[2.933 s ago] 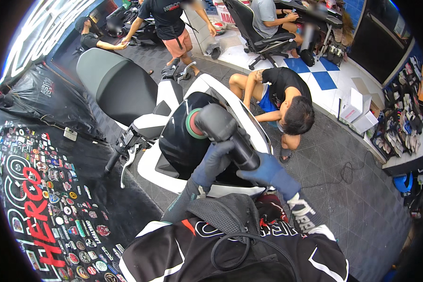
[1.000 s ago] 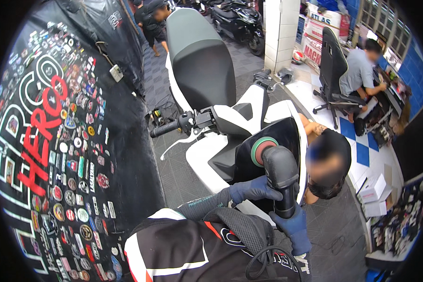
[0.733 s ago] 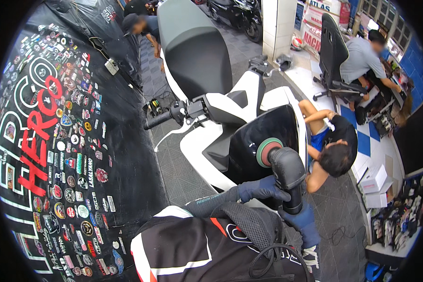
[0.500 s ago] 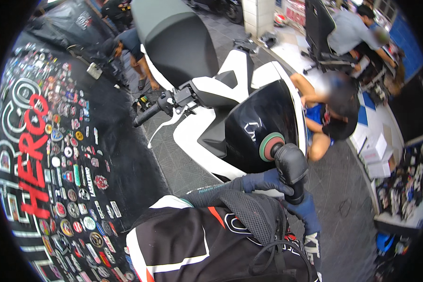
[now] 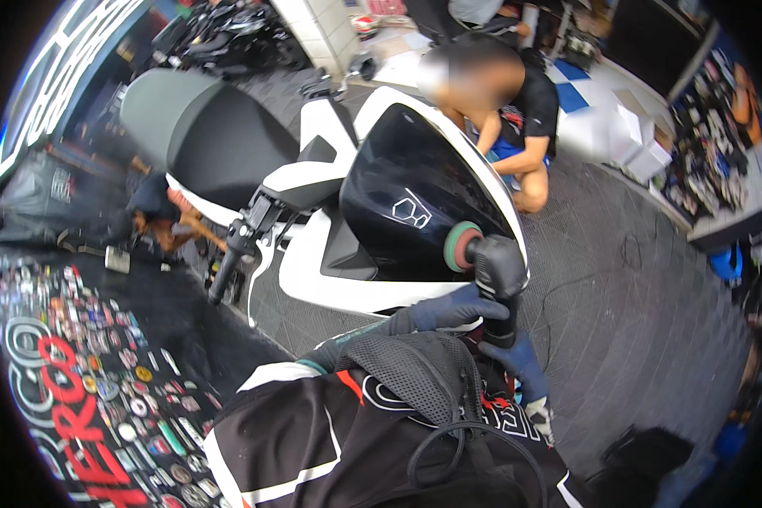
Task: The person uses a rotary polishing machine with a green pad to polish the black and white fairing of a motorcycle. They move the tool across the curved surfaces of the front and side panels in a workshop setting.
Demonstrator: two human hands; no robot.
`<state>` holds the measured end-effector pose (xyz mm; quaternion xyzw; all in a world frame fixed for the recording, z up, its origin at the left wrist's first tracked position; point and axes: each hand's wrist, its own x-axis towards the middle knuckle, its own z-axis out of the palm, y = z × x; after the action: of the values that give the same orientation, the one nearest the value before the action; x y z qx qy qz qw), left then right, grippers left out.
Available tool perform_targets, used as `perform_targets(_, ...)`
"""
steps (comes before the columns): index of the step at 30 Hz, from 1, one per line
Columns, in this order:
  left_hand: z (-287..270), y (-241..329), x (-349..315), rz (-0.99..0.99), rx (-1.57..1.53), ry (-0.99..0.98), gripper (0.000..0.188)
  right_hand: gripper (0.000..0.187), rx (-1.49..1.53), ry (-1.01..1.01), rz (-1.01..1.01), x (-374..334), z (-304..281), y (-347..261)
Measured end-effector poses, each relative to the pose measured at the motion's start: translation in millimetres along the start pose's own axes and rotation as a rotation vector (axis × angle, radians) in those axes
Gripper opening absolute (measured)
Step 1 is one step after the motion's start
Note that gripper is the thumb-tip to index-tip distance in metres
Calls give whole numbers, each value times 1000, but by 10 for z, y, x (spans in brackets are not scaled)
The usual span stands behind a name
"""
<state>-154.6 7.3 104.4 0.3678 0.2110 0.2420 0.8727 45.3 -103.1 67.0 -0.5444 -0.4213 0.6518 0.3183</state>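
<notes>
Both my hands wear dark blue gloves and hold a black handheld polisher (image 5: 499, 267). My left hand (image 5: 450, 310) is closed at the near side of its body. My right hand (image 5: 523, 366) wraps the lower end of the handle, with part of its fingers hidden. The polisher's round green and reddish pad (image 5: 463, 247) is tilted against a glossy black panel (image 5: 389, 169). That panel is set in the white bodywork (image 5: 313, 284) of a scooter. A pale hexagon outline (image 5: 411, 210) shows on the black surface, left of the pad.
Beyond the scooter's right side crouches a person (image 5: 516, 127) in dark clothes. Another person (image 5: 165, 212) bends low behind the handlebar grip (image 5: 224, 275). The scooter's brake lever sticks out towards me. A thin cable (image 5: 559, 292) lies on the dark tiled floor. White boxes (image 5: 639, 144) stand at the far right.
My view has swung, so the scooter sits further left in it. The pad has slid along the panel, away from the hexagon outline. Both hands stay on the polisher.
</notes>
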Motion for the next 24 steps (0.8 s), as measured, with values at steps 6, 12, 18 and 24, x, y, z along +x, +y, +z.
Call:
perform_targets(6,-91,511,-345,149,99,46,66,68,-378,9,-179,233,188,-655)
perform_targets(12,-74,885,-433,395,71,103,80,68,-418,-127,-210,455,243,-1384)
perform_targets(18,-50,761,35,497,-2,177,79,73,-522,-268,-217,807,-365,-1619)
perform_targets(24,10,509,807,334,-59,286,81,82,-485,-318,-103,1185,-1162,-1181)
